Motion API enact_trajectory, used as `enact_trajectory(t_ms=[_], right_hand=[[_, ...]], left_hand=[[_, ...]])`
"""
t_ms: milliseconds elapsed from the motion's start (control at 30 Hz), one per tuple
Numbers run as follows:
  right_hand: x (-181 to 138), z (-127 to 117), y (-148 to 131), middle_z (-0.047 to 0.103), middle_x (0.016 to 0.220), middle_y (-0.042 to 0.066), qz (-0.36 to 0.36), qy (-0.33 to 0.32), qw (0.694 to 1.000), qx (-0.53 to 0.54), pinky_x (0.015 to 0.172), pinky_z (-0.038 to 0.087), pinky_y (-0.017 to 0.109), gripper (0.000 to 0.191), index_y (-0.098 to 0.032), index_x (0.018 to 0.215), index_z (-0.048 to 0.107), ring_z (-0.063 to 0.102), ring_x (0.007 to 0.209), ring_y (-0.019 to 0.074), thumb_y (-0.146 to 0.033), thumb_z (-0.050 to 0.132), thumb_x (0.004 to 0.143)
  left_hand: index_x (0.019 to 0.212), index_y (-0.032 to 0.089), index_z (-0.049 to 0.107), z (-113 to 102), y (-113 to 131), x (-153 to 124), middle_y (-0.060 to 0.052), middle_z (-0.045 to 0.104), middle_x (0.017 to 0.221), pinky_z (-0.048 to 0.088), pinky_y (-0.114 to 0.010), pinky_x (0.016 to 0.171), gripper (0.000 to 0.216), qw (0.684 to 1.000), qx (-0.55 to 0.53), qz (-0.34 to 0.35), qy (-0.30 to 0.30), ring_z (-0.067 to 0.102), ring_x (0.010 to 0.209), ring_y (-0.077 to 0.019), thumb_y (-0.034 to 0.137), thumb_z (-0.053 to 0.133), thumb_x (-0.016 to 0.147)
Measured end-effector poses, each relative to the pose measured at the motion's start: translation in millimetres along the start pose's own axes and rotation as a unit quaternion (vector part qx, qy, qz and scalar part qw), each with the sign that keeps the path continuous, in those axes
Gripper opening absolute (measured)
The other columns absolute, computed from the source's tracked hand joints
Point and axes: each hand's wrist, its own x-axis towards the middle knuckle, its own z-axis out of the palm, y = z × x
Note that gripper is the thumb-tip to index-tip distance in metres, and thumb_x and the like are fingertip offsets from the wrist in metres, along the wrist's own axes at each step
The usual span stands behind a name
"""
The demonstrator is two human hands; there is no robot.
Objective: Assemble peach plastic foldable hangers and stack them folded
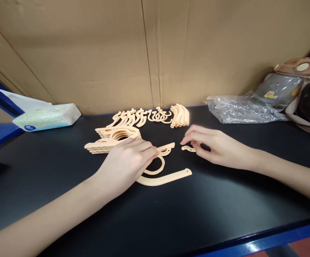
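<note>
Cream ring (163, 164) lies by long strip (168, 179) on black desk (224, 200). My left hand (128, 157) bends over ring; can't tell if it grips, fingers hide that. My right hand (216, 144) pinches small curved piece (188, 148), right of ring. I'd hold ring still, pinch softly, keep piece's hole in sight.

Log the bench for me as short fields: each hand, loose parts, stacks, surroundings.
left hand: over the ring-shaped piece; grip hidden
right hand: fingers at a small curved piece; firmness of hold unclear
loose part: long curved strip, one end hidden by left hand
stack: flat shaped parts, partly behind left hand
back row: hooked pieces, bundled strips
surface: black table
left side: tissue pack
right side: clear plastic bag
</note>
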Motion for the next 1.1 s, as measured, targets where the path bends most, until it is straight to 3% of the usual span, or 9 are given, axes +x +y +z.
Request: enact_trajectory(t_ms=[167, 467, 700, 867, 1100], right_hand=[[1, -5, 4, 0.061, 0.104, 0.005, -0.004, -0.023, 0.994, -0.103, 0.079, 0.046, 0.034, 0.021, -0.019, 0.097, 0.067, 0.059, 0.087, 0.0189, -0.036, 0.058, 0.088], [3, 0, 3, 0.064, 0.092, 0.004, -0.008, -0.016, 0.993, -0.121, 0.075, 0.044, 0.032, 0.011, -0.017, 0.082, 0.062, 0.058, 0.081, 0.0170, -0.023, 0.054, 0.087], [3, 2, 2, 0.063, 0.081, 0.004, -0.032, 0.019, 0.984, -0.174, 0.069, 0.043, 0.030, 0.016, -0.017, 0.075, 0.056, 0.056, 0.070, 0.0160, -0.016, 0.046, 0.088], [3, 1, 0, 0.061, 0.079, 0.004, -0.028, 0.036, 0.983, -0.180, 0.060, 0.041, 0.027, 0.020, -0.016, 0.082, 0.057, 0.055, 0.064, 0.0144, -0.020, 0.041, 0.094], [3, 2, 1, 0.065, 0.074, 0.003, -0.029, 0.047, 0.983, -0.174, 0.062, 0.042, 0.027, 0.023, -0.017, 0.087, 0.060, 0.059, 0.066, 0.0158, -0.030, 0.044, 0.098]], left_hand=[[0.094, 0.014, 0.067, -1, -1, -1, -0.007, 0.071, 0.096, 0.050, -0.037, 0.071, 0.028, 1.000, 0.004, 0.029, -0.010, 0.066, 0.087, -0.0249, 0.012, 0.039, 0.096], [0.099, 0.013, 0.066, 5, -2, 1, -0.006, 0.071, 0.097, 0.050, -0.030, 0.065, 0.023, 1.000, -0.015, 0.018, -0.007, 0.066, 0.081, -0.0206, 0.006, 0.045, 0.092], [0.103, 0.014, 0.065, 0, 2, 3, -0.005, 0.069, 0.104, 0.050, -0.031, 0.068, 0.025, 0.999, -0.033, -0.014, -0.026, 0.066, 0.084, -0.0202, 0.010, 0.043, 0.092], [0.107, 0.013, 0.063, -3, 9, 2, -0.008, 0.067, 0.111, 0.048, -0.038, 0.086, 0.028, 0.997, -0.067, -0.031, -0.015, 0.061, 0.104, -0.0235, 0.023, 0.038, 0.098], [0.115, 0.014, 0.056, 0, 21, 3, -0.011, 0.058, 0.125, 0.040, -0.039, 0.103, 0.031, 0.984, -0.174, 0.005, -0.048, 0.045, 0.126, -0.0246, 0.035, 0.054, 0.092]])
